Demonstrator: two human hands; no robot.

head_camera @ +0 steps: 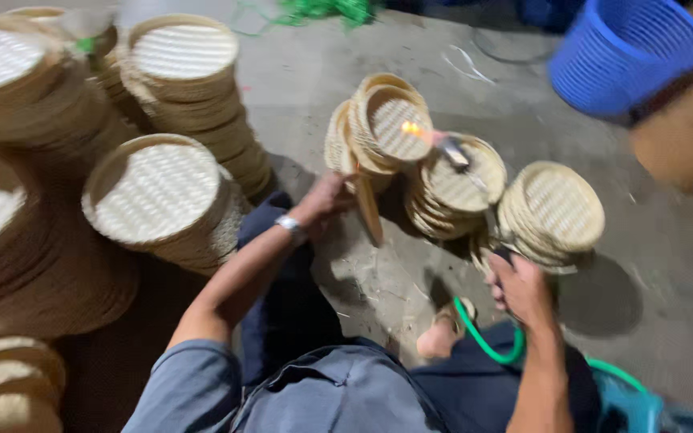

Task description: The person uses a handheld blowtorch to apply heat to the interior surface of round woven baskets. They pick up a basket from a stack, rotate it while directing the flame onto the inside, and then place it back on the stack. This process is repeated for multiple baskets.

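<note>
My left hand (324, 204) grips a small stack of round woven bamboo trays (378, 128), tilted up on edge so the inner faces look toward me. My right hand (521, 289) holds a gas torch (475, 184) fed by a green hose (491, 345). The torch's small orange flame (412, 128) burns right at the face of the front tray. A watch sits on my left wrist. I sit on the floor with dark trousers and a grey shirt.
Tall stacks of the same woven trays (178, 88) stand at the left. Two shorter leaning stacks (551, 212) lie by the torch on the concrete floor (667, 265). A blue plastic basket (627, 48) is at the top right, green netting at the top.
</note>
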